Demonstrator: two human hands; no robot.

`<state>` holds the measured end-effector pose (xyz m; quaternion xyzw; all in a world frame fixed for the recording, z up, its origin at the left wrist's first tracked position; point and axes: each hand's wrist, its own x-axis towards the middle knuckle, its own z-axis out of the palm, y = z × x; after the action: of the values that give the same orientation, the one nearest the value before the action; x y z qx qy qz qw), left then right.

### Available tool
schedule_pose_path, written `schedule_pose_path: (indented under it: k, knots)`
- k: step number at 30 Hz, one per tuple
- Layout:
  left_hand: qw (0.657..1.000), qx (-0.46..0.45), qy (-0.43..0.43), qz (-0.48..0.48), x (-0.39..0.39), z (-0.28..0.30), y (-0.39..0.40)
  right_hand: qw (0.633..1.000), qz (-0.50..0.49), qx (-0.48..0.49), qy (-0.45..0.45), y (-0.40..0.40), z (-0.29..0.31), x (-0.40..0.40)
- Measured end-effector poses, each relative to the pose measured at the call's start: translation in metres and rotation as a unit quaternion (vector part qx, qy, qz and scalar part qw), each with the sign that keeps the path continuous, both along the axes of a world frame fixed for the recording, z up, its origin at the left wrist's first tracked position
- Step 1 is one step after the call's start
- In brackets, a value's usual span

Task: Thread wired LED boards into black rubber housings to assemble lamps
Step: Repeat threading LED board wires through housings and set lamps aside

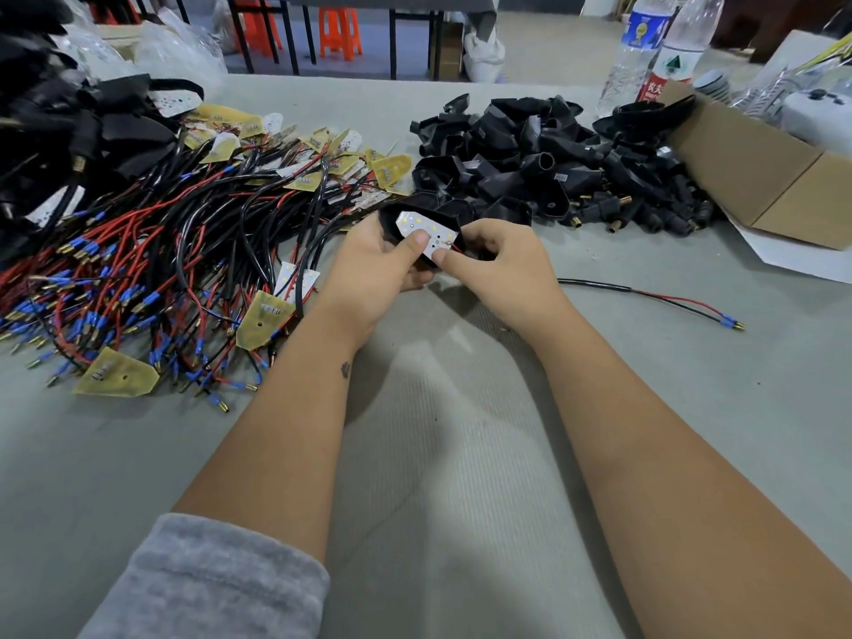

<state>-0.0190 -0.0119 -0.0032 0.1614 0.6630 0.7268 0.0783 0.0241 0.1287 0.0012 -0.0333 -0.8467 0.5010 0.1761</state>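
Grey ribbed table [461, 454]; orange stools [340, 32] behind

The left hand [373, 265] and right hand [500, 265] cover the black rubber housing's [396, 219] lower half; the water bottles [645, 43] are cropped by the top edge.

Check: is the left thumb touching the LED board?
Touching. The head view shows the left thumb pressed flat on the white LED board seated in the housing.
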Motion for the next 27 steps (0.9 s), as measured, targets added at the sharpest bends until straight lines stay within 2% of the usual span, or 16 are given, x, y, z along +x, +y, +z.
schedule_pose_path:
  k: [12,17,20,23,27]
  knots:
    - [0.998,-0.050,0.016,0.018,0.000,-0.002,0.003,0.989,-0.061,0.130,-0.025,-0.004,-0.003,-0.006]
    - [0.999,0.005,-0.023,0.048,0.001,0.002,0.004,0.997,-0.022,0.075,0.000,-0.003,-0.001,-0.002]
    - [0.989,0.045,-0.058,0.128,-0.005,0.005,0.000,1.000,-0.003,0.014,-0.007,-0.003,0.000,0.001]
    - [0.970,0.099,-0.103,0.195,-0.011,0.006,-0.007,0.997,-0.022,0.068,-0.036,0.002,-0.001,0.000]
    - [0.949,0.172,-0.132,0.229,-0.013,0.009,-0.012,0.983,-0.049,0.171,-0.035,0.006,-0.003,-0.003]
